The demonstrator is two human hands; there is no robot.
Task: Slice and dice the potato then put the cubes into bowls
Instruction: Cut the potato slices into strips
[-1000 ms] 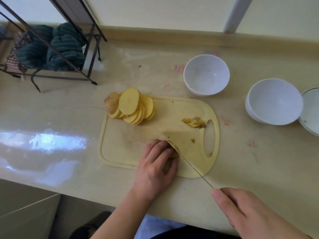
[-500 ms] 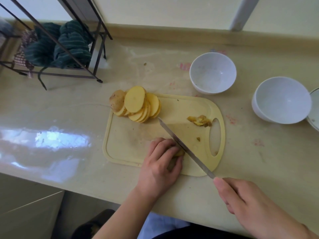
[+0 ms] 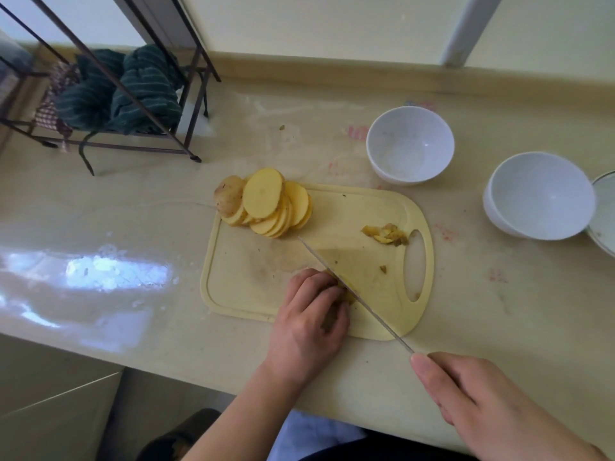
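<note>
Lowered since the earlier frame, the knife [image 3: 352,291], gripped by the right hand [image 3: 492,407], is pressed into the potato piece [image 3: 344,291] pinched under the left hand [image 3: 307,322] on the near cutting board [image 3: 233,287]. Curled fingers [image 3: 324,284] lie against the blade; a slip risks a cut.

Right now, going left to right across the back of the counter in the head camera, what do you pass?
Metal rack holding green cloths → stack of potato slices → first white bowl → second white bowl.
</note>
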